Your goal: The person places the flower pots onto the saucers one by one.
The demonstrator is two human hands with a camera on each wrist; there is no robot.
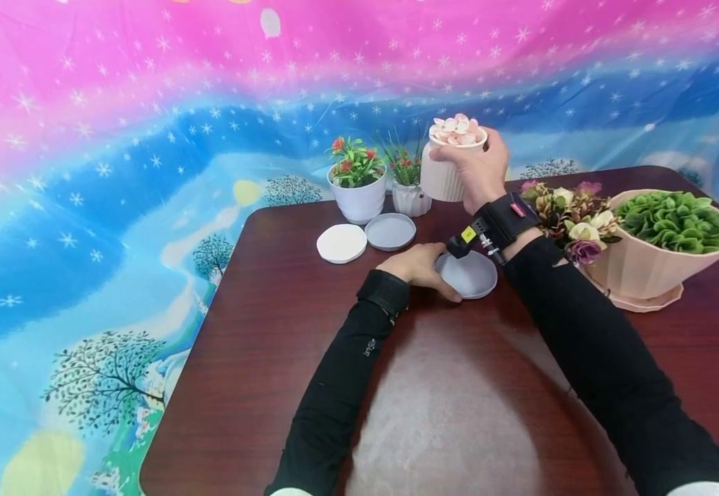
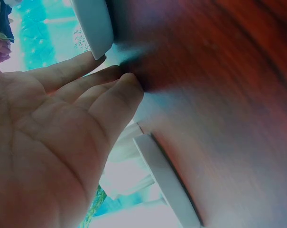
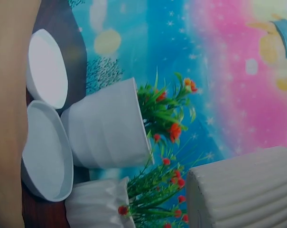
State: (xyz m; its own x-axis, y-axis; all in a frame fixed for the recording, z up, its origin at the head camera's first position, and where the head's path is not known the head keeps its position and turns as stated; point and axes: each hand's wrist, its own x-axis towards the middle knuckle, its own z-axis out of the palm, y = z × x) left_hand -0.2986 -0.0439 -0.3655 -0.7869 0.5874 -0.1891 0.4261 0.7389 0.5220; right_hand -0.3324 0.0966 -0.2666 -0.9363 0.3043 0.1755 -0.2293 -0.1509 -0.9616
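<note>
My right hand (image 1: 485,169) grips a ribbed, off-white flower pot (image 1: 443,172) and holds it up above the back of the table. Pale pink, petal-like pieces (image 1: 457,129) fill its top. The right wrist view shows only part of the pot's ribbed wall (image 3: 247,190). Below, my left hand (image 1: 421,267) is at the left side of a grey saucer (image 1: 472,277) lying on the table. Its fingers are spread and fairly straight (image 2: 62,118), with a fingertip at the rim of a saucer (image 2: 97,33) in the left wrist view.
Behind the left hand lie a white saucer (image 1: 341,244) and another grey saucer (image 1: 390,231). Two white pots of red flowers (image 1: 359,200) (image 1: 410,200) stand at the back edge. To the right are a flower bunch (image 1: 582,227) and a large cream pot (image 1: 651,272) with green leaves.
</note>
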